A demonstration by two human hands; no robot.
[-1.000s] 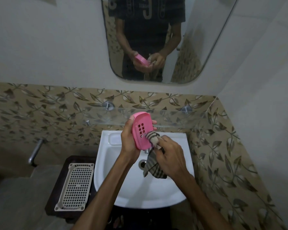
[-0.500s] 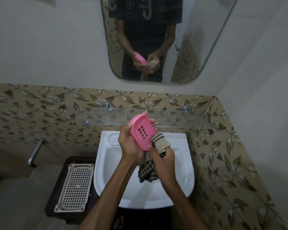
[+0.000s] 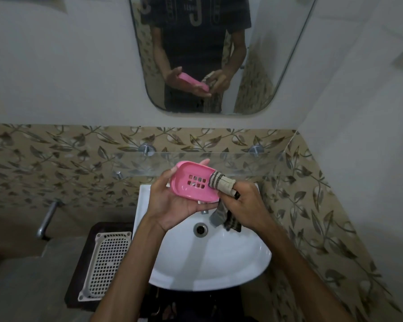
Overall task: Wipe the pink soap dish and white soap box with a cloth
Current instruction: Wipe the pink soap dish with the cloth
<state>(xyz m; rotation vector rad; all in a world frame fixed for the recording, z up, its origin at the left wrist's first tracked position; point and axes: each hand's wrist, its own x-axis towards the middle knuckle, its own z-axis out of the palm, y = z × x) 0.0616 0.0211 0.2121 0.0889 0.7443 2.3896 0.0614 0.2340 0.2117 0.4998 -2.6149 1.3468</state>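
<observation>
My left hand (image 3: 172,205) cradles the pink soap dish (image 3: 193,182) from below, hollow side up, above the back of the white sink (image 3: 209,263). A block of drain slots shows in the dish's middle. My right hand (image 3: 247,205) grips a beige and dark checked cloth (image 3: 221,184). The cloth is wrapped over my fingers and pressed into the right end of the dish, while its loose end hangs below my palm. A white perforated soap box tray (image 3: 106,263) lies on a dark stand to the left of the sink.
A glass shelf (image 3: 242,163) on metal pegs runs along the leaf-patterned tiles just behind my hands. A mirror (image 3: 207,54) above reflects the person holding the dish and cloth. A metal pipe (image 3: 47,217) sticks out of the wall at the left.
The dish has tipped from nearly upright to lying flat with its hollow facing up. The cloth-wrapped fingers have shifted from the dish's lower edge to its right end.
</observation>
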